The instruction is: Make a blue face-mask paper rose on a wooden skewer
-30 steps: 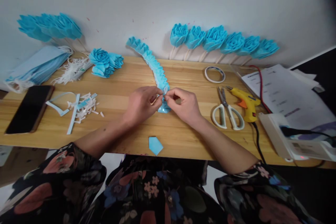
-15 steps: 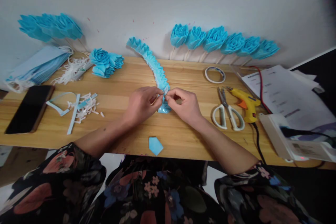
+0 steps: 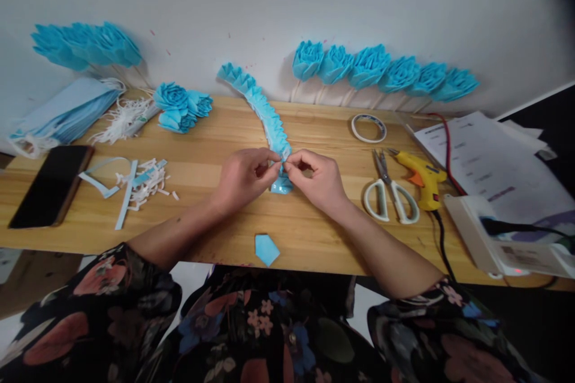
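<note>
Ruffled blue strip (image 3: 268, 112) lying on the wooden table (image 3: 197, 170), dead ahead of me, running from between my hands up and leftward in a gentle curve. Its far end overlaps the foot of the pale wall (image 3: 193, 0) in my view; whether it touches, I cannot tell.

Form: a close row of small pointed pleats, one tucked against the next, like a spine. Colour: bright sky blue, deeper toward the far tip, with a paler, whitish margin along the left edge. Just above my fingertips sits a small pale fold. Below them the near end flattens into a smooth, glossy tab with light glinting off it.

Left hand (image 3: 246, 176): thumb and index finger pressed together, pinching the strip near that end. Right hand (image 3: 315, 178): thumb and index likewise drawn in, pinching it from the other side, the two sets of fingertips nearly meeting. The exact bit of fold under them is too small to make out.

Nearby: a flat blue five-sided piece (image 3: 266, 249) by the table's front edge; white-handled scissors (image 3: 385, 178) and a yellow glue gun (image 3: 424, 175) off to my right.
</note>
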`<state>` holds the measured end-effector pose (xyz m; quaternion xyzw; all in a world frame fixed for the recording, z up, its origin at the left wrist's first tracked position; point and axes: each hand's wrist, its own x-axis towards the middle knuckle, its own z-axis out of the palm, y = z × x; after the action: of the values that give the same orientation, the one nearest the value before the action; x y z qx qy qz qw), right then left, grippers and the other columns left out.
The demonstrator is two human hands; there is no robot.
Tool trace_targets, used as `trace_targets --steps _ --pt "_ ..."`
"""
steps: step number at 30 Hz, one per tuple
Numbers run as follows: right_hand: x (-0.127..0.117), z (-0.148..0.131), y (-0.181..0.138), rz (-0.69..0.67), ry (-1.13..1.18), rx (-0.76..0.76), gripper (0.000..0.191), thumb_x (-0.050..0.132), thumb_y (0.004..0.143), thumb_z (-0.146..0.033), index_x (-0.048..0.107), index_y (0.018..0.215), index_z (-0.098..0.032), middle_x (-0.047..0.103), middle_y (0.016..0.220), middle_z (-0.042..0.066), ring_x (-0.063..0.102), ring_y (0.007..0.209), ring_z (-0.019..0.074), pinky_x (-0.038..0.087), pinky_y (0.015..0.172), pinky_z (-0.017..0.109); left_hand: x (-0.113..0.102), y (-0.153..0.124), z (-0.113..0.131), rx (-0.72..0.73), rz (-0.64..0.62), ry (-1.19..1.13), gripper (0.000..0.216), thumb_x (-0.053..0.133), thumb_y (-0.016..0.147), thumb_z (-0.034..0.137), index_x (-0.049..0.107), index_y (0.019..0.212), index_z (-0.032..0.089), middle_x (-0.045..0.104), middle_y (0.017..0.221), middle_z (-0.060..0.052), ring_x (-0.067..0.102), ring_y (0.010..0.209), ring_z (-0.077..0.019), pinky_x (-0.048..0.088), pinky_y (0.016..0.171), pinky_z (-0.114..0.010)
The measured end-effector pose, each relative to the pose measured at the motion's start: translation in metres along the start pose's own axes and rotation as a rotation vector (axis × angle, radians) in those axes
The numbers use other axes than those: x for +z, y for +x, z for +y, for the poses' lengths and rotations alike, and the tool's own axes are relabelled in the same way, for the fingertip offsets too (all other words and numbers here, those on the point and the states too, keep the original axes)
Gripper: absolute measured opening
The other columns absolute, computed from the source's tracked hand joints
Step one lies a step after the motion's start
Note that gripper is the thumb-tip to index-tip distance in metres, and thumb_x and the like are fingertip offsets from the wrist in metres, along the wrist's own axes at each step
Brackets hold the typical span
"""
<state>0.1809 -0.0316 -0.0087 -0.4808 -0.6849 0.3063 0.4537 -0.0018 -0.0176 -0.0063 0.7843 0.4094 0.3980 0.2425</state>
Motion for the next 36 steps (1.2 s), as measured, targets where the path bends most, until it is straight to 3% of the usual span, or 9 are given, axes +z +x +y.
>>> trace_targets --steps 4,9,14,18,24,29,36 --pt "-0.001 -0.001 0.001 0.003 0.041 0.021 0.012 0.062 0.082 -0.024 0.064 0.071 -0.02 0.059 0.063 -0.003 0.052 0.059 0.011 0.043 0.06 0.025 -0.002 0.003 0.0 -0.104 -0.018 -0.131 0.021 0.058 0.091 0.03 0.071 0.083 0.016 0.055 0.059 0.002 0.044 0.054 -0.0094 0.033 0.052 -0.023" --pt "-0.008 0.002 0.006 0.008 0.219 0.169 0.016 0.065 0.082 -0.033 0.065 0.073 -0.02 0.061 0.064 -0.002 0.052 0.058 0.0113 0.042 0.058 0.026 -0.011 0.013 -0.004 -0.245 0.138 -0.388 0.019 0.062 0.09 0.036 0.061 0.083 0.018 0.054 0.066 0.002 0.044 0.057 -0.0098 0.037 0.053 -0.023" --pt "-0.011 0.006 0.009 -0.051 0.37 0.241 0.021 0.069 0.082 -0.039 0.064 0.073 -0.02 0.064 0.064 -0.002 0.057 0.06 0.012 0.047 0.062 0.026 -0.013 0.016 -0.008 -0.382 -0.035 -0.563 0.028 0.064 0.089 0.045 0.067 0.087 0.017 0.056 0.066 0.0 0.047 0.058 -0.0112 0.038 0.052 -0.024" --pt "-0.011 0.005 0.008 -0.121 0.383 0.26 0.025 0.072 0.08 -0.043 0.064 0.073 -0.02 0.065 0.066 -0.001 0.057 0.06 0.0118 0.047 0.061 0.026 -0.008 0.015 -0.009 -0.372 -0.11 -0.613 0.024 0.073 0.079 0.04 0.065 0.079 0.017 0.059 0.066 0.0 0.049 0.059 -0.0106 0.038 0.053 -0.023" --pt "-0.009 0.003 0.007 -0.189 0.388 0.307 0.033 0.069 0.083 -0.051 0.064 0.077 -0.02 0.062 0.07 -0.001 0.056 0.064 0.0121 0.048 0.063 0.026 -0.004 0.013 -0.008 -0.355 -0.113 -0.602 0.027 0.075 0.076 0.04 0.06 0.073 0.017 0.064 0.07 0.0 0.056 0.065 -0.0113 0.046 0.063 -0.025" --pt "-0.005 0.005 0.006 -0.155 0.28 0.264 0.033 0.074 0.078 -0.045 0.053 0.069 -0.021 0.048 0.062 -0.005 0.042 0.059 0.0098 0.036 0.055 0.024 -0.003 0.013 -0.008 -0.336 -0.15 -0.56 0.028 0.075 0.075 0.041 0.06 0.074 0.017 0.063 0.069 0.0 0.054 0.064 -0.0109 0.045 0.061 -0.024" --pt "-0.005 0.006 0.007 -0.164 0.258 0.244 0.025 0.068 0.077 -0.037 0.052 0.067 -0.021 0.045 0.061 -0.006 0.04 0.057 0.0093 0.035 0.054 0.024 -0.006 0.014 -0.009 -0.368 -0.14 -0.576 0.021 0.071 0.074 0.035 0.059 0.07 0.018 0.056 0.062 0.003 0.045 0.057 -0.0091 0.038 0.057 -0.024"
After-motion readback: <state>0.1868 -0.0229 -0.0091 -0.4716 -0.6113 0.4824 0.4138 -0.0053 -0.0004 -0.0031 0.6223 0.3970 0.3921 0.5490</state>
